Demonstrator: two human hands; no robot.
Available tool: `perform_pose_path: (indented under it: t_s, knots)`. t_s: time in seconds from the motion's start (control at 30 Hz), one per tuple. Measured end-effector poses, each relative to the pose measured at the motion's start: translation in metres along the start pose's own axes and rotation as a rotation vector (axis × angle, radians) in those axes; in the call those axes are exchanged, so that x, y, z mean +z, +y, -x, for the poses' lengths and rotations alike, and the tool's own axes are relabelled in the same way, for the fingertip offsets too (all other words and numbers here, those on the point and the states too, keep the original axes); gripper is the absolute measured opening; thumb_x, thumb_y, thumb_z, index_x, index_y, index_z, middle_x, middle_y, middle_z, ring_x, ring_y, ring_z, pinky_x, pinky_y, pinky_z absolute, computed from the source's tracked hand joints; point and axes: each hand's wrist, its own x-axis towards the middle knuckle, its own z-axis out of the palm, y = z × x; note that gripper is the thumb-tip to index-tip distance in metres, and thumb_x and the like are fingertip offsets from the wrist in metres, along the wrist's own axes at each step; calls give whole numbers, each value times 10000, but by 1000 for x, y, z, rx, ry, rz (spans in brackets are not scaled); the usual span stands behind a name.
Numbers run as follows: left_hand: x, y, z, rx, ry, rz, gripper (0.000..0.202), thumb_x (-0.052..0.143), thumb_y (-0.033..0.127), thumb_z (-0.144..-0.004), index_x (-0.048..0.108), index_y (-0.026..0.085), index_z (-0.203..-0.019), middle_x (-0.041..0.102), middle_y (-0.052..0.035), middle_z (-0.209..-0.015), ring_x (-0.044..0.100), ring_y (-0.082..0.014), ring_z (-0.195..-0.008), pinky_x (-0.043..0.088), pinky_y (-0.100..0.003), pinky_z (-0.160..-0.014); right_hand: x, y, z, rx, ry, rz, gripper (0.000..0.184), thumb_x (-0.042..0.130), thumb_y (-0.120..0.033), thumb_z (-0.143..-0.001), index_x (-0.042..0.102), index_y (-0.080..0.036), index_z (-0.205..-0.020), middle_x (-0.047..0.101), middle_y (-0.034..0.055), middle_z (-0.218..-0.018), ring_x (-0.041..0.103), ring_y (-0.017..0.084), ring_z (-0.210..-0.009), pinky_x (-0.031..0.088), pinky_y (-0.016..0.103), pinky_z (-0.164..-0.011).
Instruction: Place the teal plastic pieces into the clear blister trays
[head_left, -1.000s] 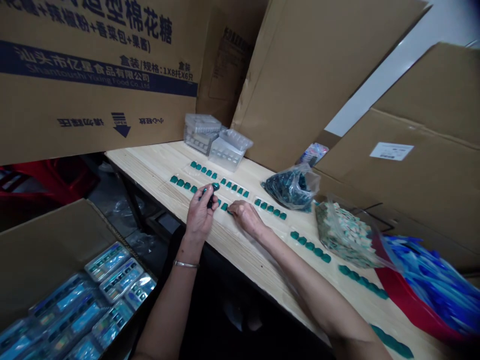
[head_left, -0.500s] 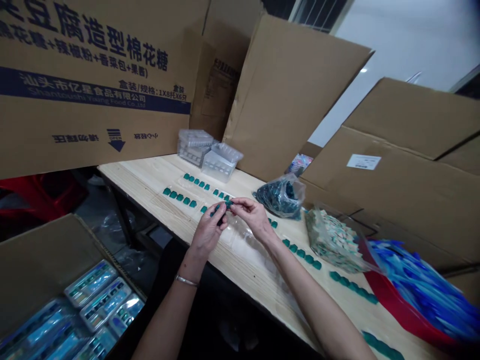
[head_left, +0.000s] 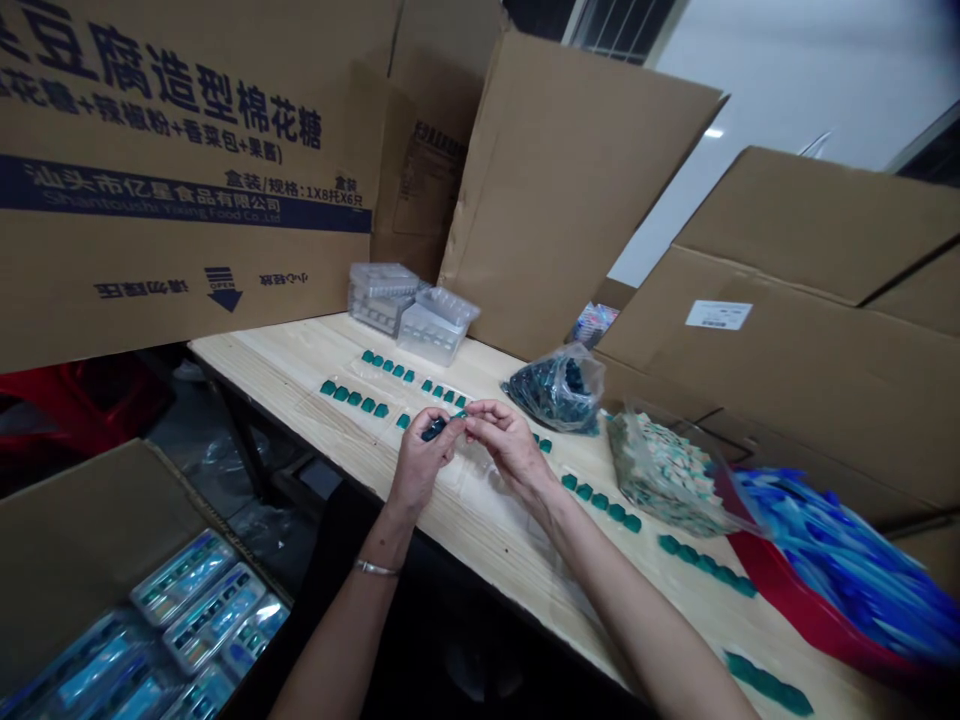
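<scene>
My left hand (head_left: 421, 462) is closed round several small dark teal pieces (head_left: 433, 429) and is held just above the wooden table (head_left: 480, 530). My right hand (head_left: 505, 445) meets it from the right, its fingertips pinched on one small teal piece (head_left: 459, 413). Below the hands lies a clear plastic tray (head_left: 480, 468). Rows of teal pieces in clear trays (head_left: 354, 398) lie to the left and more rows (head_left: 600, 500) to the right.
A clear bag of dark teal pieces (head_left: 559, 388) and a bag of pale pieces (head_left: 660, 475) sit on the right. Stacked clear trays (head_left: 409, 310) stand at the back. Cardboard boxes (head_left: 180, 170) surround the table. A box of packed blue packs (head_left: 187, 620) is lower left; blue packets in a red bin (head_left: 847, 570) lie right.
My right hand has lifted off the table row and come up to my left hand, pinching a teal piece. The camera view has tilted upward a little.
</scene>
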Motion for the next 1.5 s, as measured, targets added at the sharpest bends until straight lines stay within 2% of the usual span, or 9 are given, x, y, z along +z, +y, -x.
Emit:
perform_pose_path:
  t_s: [0.13, 0.27, 0.33, 0.4, 0.53, 0.7, 1.0, 1.27, 1.5]
  knots:
    - [-1, 3, 2, -111, -93, 48, 250, 645, 363, -734, 514, 154, -771, 406, 63, -551, 293, -14, -413, 181, -154, -386, -5, 1, 2, -18, 4, 47, 231, 720, -298, -655, 636, -197, -846, 612, -18, -751, 534, 84, -602, 454, 225, -621]
    - [-9, 10, 3, -256, -179, -64, 271, 644, 384, -723, 562, 138, -803, 434, 42, -613, 282, -11, -414, 153, -166, -383, -14, 2, 7, -38, -53, 348, 275, 699, -335, -680, 653, -188, -908, 618, -8, -723, 540, 102, -615, 445, 234, -607]
    - [-16, 11, 1, -280, -174, -189, 283, 626, 413, -725, 573, 138, -762, 439, 40, -591, 293, -22, -410, 180, -177, -386, -19, 4, 8, -34, -67, 482, 270, 680, -349, -699, 657, -174, -903, 619, -3, -697, 535, 108, -596, 437, 236, -584]
    - [-23, 10, -2, -262, -119, -377, 302, 607, 440, -722, 578, 141, -697, 452, 39, -547, 319, -42, -409, 217, -191, -394, -25, 10, 7, -46, -78, 601, 251, 651, -354, -730, 662, -168, -897, 624, 1, -682, 541, 115, -593, 430, 238, -578]
    - [-38, 6, -11, -81, 5, -715, 307, 579, 437, -722, 597, 151, -610, 528, 20, -532, 461, -97, -510, 335, -213, -502, -36, 28, 0, -158, -92, 857, 183, 626, -302, -764, 683, -172, -879, 664, 31, -767, 582, 142, -685, 434, 248, -634]
    - [-41, 3, -14, -46, -21, -759, 306, 555, 439, -734, 614, 157, -630, 580, 8, -563, 533, -134, -594, 385, -233, -603, -41, 50, -9, -297, -104, 1061, 132, 634, -258, -774, 697, -179, -860, 678, 61, -833, 605, 168, -783, 447, 273, -728]
    - [-38, 3, -13, -45, -67, -801, 295, 539, 425, -753, 627, 162, -653, 597, 0, -590, 552, -140, -619, 399, -238, -631, -34, 47, -6, -366, -152, 1239, 173, 537, -242, -841, 697, -176, -854, 676, 71, -818, 601, 169, -803, 429, 273, -765]
    - [-39, -3, -15, -38, -73, -884, 282, 529, 413, -760, 636, 167, -674, 602, -2, -603, 545, -142, -622, 387, -240, -622, -30, 51, -10, -124, -10, 1115, 121, 656, -286, -741, 681, -172, -707, 675, 27, -734, 607, 146, -691, 427, 230, -635]
    - [-41, -5, -15, -19, -83, -891, 288, 536, 423, -754, 634, 172, -653, 607, 0, -606, 551, -143, -639, 389, -238, -635, -32, 53, -15, -166, -71, 1259, 105, 648, -274, -755, 698, -182, -755, 680, 42, -780, 607, 156, -764, 426, 239, -701]
